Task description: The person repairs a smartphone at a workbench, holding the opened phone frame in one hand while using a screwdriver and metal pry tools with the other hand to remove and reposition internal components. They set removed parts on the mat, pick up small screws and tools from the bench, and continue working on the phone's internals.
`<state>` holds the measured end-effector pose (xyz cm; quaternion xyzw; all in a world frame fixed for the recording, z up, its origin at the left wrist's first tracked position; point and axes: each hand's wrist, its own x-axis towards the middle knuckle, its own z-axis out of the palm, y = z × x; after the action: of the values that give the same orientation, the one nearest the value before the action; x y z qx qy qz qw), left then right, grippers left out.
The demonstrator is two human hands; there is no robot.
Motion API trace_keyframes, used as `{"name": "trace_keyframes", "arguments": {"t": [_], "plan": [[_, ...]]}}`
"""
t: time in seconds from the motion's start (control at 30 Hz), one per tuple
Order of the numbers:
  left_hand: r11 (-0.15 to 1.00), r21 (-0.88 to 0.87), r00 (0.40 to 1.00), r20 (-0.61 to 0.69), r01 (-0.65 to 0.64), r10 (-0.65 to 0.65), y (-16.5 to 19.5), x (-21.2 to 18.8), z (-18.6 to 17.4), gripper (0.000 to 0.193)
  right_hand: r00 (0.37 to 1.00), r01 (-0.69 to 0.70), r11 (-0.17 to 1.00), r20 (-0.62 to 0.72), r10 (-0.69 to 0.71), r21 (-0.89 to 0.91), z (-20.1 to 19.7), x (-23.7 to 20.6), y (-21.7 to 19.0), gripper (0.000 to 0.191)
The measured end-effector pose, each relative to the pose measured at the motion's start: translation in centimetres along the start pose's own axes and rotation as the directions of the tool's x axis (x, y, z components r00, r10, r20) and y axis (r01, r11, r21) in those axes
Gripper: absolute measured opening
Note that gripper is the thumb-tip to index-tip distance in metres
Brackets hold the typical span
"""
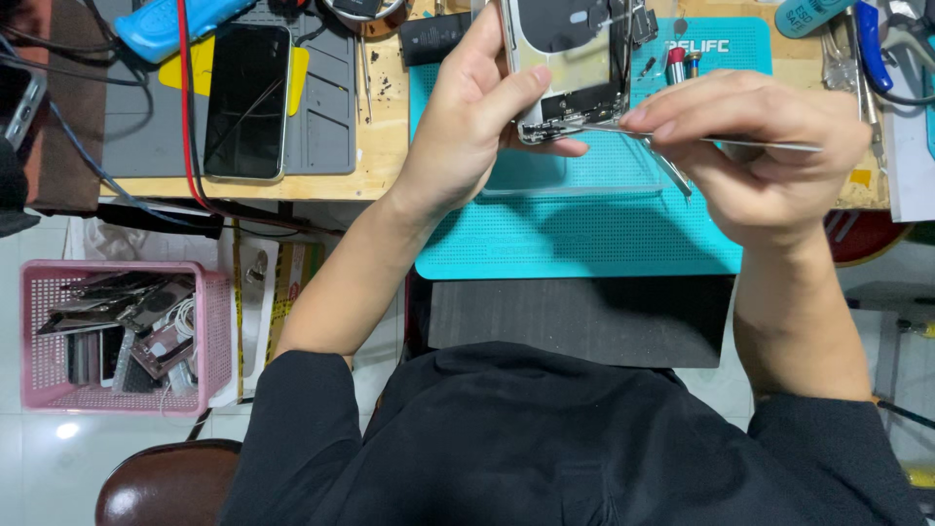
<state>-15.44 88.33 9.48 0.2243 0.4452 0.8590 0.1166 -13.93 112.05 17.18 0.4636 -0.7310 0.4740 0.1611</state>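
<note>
My left hand [467, 127] holds an opened phone body [565, 63] upright above a teal work mat [584, 244], its bare metal inside facing me. My right hand [760, 146] grips thin metal tweezers [682, 138], whose tips touch the lower edge of the phone body beside my left thumb. A second thin metal tool [672, 168] slants down from my right fingers.
A black phone [245, 97] lies on a grey mat [326, 136] at the left. Small vials [682, 63] and tools lie at the mat's far edge, pliers [857, 49] at the right. A pink basket [127, 336] of phone parts stands below the wooden bench.
</note>
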Motion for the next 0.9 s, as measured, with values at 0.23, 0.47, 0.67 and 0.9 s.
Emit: {"name": "trace_keyframes", "arguments": {"t": [0.23,0.47,0.67,0.9], "plan": [[0.998,0.058,1.000,0.007,-0.019,0.018,-0.57,-0.23,-0.36,0.037,0.996,-0.026,0.998,0.079,0.030,-0.049,-0.19,-0.11,-0.04,0.014],[0.997,0.076,1.000,0.021,-0.011,0.010,-0.48,-0.31,-0.36,0.040,0.995,-0.045,0.998,0.083,0.049,-0.041,-0.04,0.15,-0.26,0.014],[0.998,0.067,1.000,-0.012,0.014,-0.013,-0.24,-0.29,-0.28,0.037,0.995,0.018,0.999,0.102,-0.013,-0.049,0.02,0.57,-0.46,0.015],[1.000,0.013,1.000,-0.026,0.010,-0.010,-0.23,-0.28,-0.36,0.038,0.989,0.095,0.991,0.126,-0.084,-0.090,0.16,0.74,-0.32,0.014]]}}
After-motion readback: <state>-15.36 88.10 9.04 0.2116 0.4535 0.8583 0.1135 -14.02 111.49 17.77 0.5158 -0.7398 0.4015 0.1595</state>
